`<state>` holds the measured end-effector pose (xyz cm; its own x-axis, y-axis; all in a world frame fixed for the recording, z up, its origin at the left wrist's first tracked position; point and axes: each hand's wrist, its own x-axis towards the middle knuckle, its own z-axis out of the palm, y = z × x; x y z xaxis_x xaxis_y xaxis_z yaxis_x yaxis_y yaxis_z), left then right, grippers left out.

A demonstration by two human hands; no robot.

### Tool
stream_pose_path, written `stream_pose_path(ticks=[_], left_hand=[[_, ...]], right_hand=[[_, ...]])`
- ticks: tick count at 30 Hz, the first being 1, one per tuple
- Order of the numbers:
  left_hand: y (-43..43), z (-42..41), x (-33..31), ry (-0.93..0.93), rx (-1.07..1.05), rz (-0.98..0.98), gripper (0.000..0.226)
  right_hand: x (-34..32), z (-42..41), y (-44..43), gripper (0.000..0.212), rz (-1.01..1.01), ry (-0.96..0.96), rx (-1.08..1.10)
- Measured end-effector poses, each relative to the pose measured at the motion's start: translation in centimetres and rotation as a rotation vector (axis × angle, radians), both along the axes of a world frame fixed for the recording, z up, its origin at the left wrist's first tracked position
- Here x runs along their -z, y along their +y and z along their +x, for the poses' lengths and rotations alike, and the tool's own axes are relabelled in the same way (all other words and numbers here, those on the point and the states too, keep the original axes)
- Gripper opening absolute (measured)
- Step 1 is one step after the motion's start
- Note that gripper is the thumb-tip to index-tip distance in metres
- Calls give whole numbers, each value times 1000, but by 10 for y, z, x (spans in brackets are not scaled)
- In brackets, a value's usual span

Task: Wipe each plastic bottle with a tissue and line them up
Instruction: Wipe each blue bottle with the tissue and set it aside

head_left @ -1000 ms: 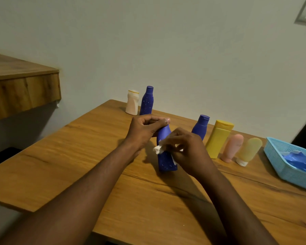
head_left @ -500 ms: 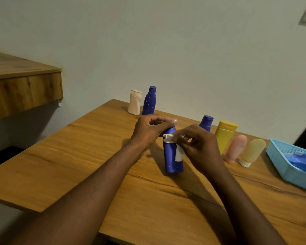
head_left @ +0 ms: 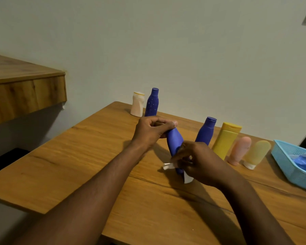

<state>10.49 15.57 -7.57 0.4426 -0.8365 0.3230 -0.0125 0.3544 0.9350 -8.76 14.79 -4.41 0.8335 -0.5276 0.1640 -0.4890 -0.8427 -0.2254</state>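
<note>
Head view: my left hand (head_left: 152, 132) has its fingers wrapped round the top of the blue bottle (head_left: 175, 144), tilted above the surface (head_left: 95, 156); my right hand (head_left: 198, 161) pinches the tissue (head_left: 167, 166) against its base. I reckon hard rubbing could twist the bottle loose.

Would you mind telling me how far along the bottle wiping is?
Apparently done: a cream bottle and a speckled blue bottle stand side by side at the far edge. In hand: the left hand grips a blue bottle while the right hand rubs white tissue on it. Left: apparently four bottles near the light-blue basket.
</note>
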Motion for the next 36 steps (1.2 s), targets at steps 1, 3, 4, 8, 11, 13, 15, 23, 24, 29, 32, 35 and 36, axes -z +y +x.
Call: stream_pose_path(ticks=[1, 3, 4, 8, 11, 13, 15, 23, 24, 29, 32, 35, 36], left_hand=[[0, 0, 0, 1, 4, -2, 26], [0, 0, -2, 6, 18, 0, 26], [-1, 0, -2, 3, 22, 4, 26], [0, -1, -1, -34, 56, 16, 22], [1, -2, -1, -41, 90, 17, 19], [2, -3, 0, -43, 85, 20, 17], [3, -3, 0, -42, 66, 24, 20], [1, 4, 0, 49, -23, 21, 23], [0, 4, 1, 46, -31, 19, 24], [-3, 6, 2, 47, -34, 34, 26], [-3, 6, 2, 38, -51, 52, 28], [-4, 7, 3, 40, -60, 51, 28], [-4, 7, 3, 41, -60, 50, 27]], right_hand=[[-2, -4, -2, 31, 28, -15, -5], [-6, -9, -5, 27, 68, -132, 4], [-7, -11, -6, 25, 65, -226, 26], [-6, -6, -9, 27, -61, -539, 144], [3, 3, -8, 32, -40, -552, 187], [8, 4, -10, 29, -22, -506, 192], [9, 2, -12, 24, 0, -485, 171], [1, -11, -18, 31, 290, -192, -16], [1, -12, -19, 29, 316, -163, -24], [-1, -16, -18, 19, 363, -236, -25], [1, -10, -13, 17, 235, -437, 22], [8, 0, -8, 18, 163, -429, 22], [11, 3, -8, 18, 158, -393, 10]])
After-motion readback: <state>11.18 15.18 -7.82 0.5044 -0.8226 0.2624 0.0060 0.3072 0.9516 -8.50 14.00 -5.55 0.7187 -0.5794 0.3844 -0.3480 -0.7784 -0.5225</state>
